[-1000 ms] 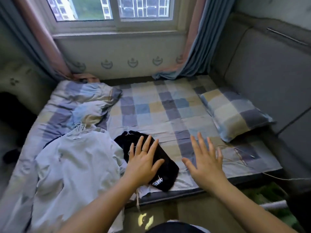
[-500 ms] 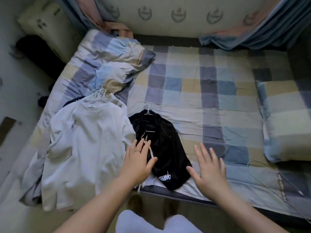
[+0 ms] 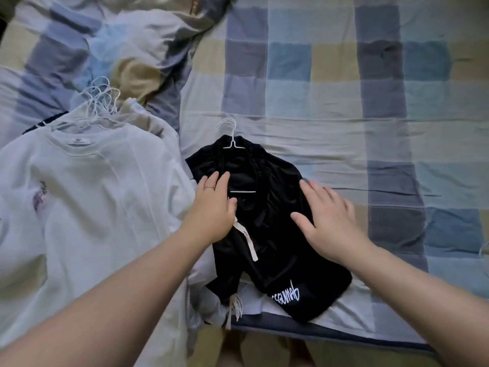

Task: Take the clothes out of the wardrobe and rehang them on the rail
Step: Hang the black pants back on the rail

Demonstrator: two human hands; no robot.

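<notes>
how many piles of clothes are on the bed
2: a stack of white shirts at the left, and a black garment just right of it, in the middle. More clothes may be hidden under the white stack.

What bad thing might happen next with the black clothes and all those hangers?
The black garment reaches the bed's edge, so it might slide off when lifted. Its white drawstring lies loose near the hanger bar and may snag. The hanger hooks on the white shirts are bunched together; pulling one could drag the others.
</notes>
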